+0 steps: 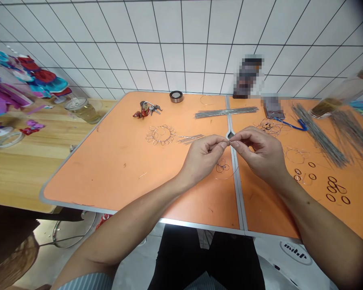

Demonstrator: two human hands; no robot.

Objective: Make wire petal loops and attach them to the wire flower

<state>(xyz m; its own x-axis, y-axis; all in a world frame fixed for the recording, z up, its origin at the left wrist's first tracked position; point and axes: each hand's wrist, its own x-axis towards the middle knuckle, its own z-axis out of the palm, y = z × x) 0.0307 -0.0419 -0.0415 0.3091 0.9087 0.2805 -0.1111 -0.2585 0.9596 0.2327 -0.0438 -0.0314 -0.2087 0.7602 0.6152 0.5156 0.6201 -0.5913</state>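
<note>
Above the seam of the orange table, my left hand (204, 155) and my right hand (258, 151) meet fingertip to fingertip. Each pinches a thin wire (229, 141), of which only a tiny piece shows between the fingers. Below them is a small tangle of looped wire (222, 166); whether it joins the pinched piece I cannot tell. Left of my left hand lie some short straight wires (190, 139) and a flower-shaped ring of wire loops (161, 135).
A long wire bundle (226, 112), keys (147, 108) and a tape roll (176, 96) lie toward the tiled wall. On the right are more wire bundles (320, 135), a blue cord (293, 125), a jar (335, 96) and several dark rings (331, 188). A glass (83, 110) stands left.
</note>
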